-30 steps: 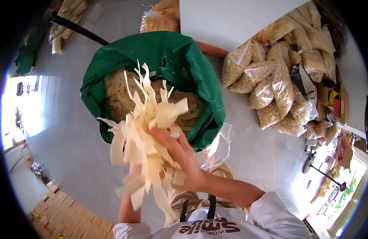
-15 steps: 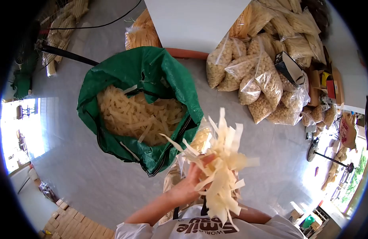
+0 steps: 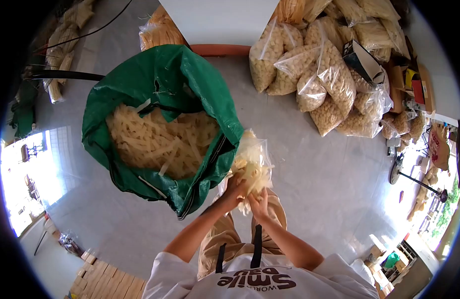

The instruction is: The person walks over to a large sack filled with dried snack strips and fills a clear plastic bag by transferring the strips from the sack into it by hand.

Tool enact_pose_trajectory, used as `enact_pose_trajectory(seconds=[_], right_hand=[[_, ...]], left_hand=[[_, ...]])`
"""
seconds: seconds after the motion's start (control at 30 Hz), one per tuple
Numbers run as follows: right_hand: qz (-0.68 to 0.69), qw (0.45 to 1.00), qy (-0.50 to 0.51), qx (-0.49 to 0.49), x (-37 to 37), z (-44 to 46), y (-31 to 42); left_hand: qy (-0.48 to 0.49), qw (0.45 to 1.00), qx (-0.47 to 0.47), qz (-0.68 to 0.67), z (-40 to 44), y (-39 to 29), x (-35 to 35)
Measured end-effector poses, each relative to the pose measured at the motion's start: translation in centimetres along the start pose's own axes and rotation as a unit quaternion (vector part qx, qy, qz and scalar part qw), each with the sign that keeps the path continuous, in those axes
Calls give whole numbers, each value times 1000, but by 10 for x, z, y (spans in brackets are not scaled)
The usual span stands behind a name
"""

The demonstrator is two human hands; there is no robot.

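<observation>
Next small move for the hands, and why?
Probably ease the bunch of flat, pale cream strips into the clear plastic bag: left hand and right hand hold it together right by the bag, and some strip ends hang loose below.

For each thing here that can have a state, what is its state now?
Left hand: holding pale strips
Right hand: holding pale strips
Pale strips: bunched
Green sack: open, partly filled
Clear plastic bag: mouth unclear
Piled plastic bags: filled
Black box: open, tilted
</observation>
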State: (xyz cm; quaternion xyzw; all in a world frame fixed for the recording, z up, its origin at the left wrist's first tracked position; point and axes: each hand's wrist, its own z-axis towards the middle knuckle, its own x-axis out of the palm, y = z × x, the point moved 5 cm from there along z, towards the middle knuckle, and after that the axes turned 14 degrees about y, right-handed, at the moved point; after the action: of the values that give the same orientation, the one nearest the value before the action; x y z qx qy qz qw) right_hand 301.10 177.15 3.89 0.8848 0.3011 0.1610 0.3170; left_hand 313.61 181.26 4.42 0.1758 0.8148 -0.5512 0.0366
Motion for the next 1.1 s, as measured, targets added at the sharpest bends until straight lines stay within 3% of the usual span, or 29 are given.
enact_pose_trajectory(seconds=[0.13, 0.2, 0.3, 0.37, 0.4, 0.43, 0.57, 0.63, 0.7, 0.77, 0.83, 0.9, 0.97, 1.0, 1.03, 1.1], right_hand=[[-9, 999, 12, 29, 1, 39, -4], [123, 992, 19, 35, 6, 44, 11], [2, 1000, 17, 12, -12, 76, -41], [65, 998, 13, 20, -9, 72, -22], [125, 988, -6, 88, -9, 72, -25], [184, 970, -25, 155, -8, 70, -29], [265, 951, -36, 157, -9, 89, -59], [247, 951, -72, 172, -11, 88, -56], [-46, 994, -7, 101, -25, 96, -52], [-78, 992, -46, 87, -42, 90, -57], [-336, 929, -140, 62, -55, 71, -25], [-325, 929, -145, 103, -61, 67, -25], [-436, 888, -111, 93, -68, 78, -47], [-428, 897, -6, 107, -70, 89, -57], [-428, 897, -5, 109, -73, 95, -60], [-270, 962, 31, 42, -73, 110, -66]], left_hand=[[55, 997, -54, 16, 11, 39, 7], [79, 994, -76, 25, 11, 41, 6], [103, 987, -120, 12, 12, 59, 21], [126, 984, -119, 45, 14, 78, 41], [136, 975, -157, 82, 13, 75, 42], [136, 975, -157, 82, 12, 78, 47], [53, 984, -152, 70, 9, 81, 45], [31, 986, -152, 56, 4, 75, 37], [20, 985, -154, 78, -1, 70, 29], [32, 976, -184, 109, -6, 73, 27], [-27, 975, -178, 129, -10, 71, 19], [-34, 979, -170, 109, -13, 70, 14], [-49, 972, -154, 168, -14, 64, 8], [-57, 978, -145, 139, -14, 63, 7], [-55, 978, -147, 137, -15, 62, 7], [-42, 976, -156, 149, -16, 61, 9]])
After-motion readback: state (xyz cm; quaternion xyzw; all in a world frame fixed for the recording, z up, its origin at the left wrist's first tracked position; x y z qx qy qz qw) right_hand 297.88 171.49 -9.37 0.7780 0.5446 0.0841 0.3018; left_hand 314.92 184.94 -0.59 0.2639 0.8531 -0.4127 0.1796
